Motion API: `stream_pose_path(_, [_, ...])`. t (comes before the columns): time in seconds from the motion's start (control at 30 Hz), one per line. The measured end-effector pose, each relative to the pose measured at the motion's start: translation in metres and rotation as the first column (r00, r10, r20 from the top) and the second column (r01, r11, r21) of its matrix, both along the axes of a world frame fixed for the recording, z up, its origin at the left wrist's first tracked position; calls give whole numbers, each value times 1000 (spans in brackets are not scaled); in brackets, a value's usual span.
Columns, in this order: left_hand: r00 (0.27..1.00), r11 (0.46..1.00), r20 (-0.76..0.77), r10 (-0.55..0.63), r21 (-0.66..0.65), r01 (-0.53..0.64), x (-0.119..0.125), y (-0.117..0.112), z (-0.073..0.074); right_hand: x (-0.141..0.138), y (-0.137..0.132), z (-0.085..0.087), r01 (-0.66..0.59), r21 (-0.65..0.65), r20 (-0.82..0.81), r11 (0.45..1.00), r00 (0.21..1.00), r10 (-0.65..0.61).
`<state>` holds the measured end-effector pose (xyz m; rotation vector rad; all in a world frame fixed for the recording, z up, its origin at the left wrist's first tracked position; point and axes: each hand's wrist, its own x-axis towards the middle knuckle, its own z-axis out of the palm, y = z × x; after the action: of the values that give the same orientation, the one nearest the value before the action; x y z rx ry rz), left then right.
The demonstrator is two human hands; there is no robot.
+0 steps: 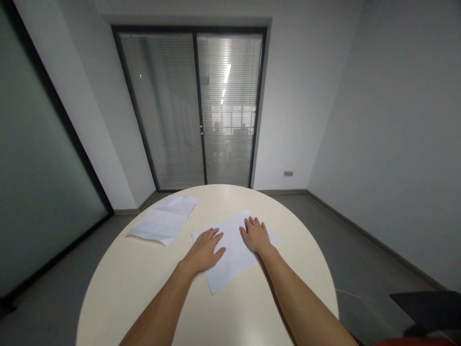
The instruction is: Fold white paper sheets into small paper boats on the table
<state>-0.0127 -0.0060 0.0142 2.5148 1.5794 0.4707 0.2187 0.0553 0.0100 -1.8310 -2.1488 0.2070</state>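
A white sheet of paper (232, 254) lies at an angle on the round cream table, under both hands. My left hand (205, 250) rests palm down over its left edge, fingers spread and thumb pointing right. Toward the sheet's upper right, my right hand (255, 234) lies palm down with its fingers apart. Neither hand grips anything. Parts of the sheet are hidden beneath the hands. Farther off to the left, a second white sheet (165, 218) lies near the table's edge, creased and slightly raised in places; no hand touches it.
The round table (137, 288) fills the lower middle of the view. Beyond it stands a glazed door with blinds (165, 120). At the lower right is a dark chair part (428, 307). A frosted glass panel (36, 168) stands on the left.
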Motion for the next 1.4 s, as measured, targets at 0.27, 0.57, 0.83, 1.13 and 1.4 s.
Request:
stream_pose_path(0.27, [986,987,56,-155,56,152,20,0,8,-9,-6,-1,-499,-34,-143,866,860,490])
stream_pose_path(0.57, [999,999,0,-40,-8,40,7,7,-8,9,10,-5,-49,21,-8,999,999,50])
stream_pose_path(0.83, [960,960,-102,261,129,-248,10,5,-3,-8,-15,7,-440,3,-115,898,892,437])
stream_pose_path(1.13, [913,922,-158,375,164,-350,12,4,-5,-1,-12,13,-210,-56,-8,976,978,210])
stream_pose_path(1.4, [838,843,-146,525,225,-489,9,4,-2,-14,-29,17,-501,-73,-82,862,865,495])
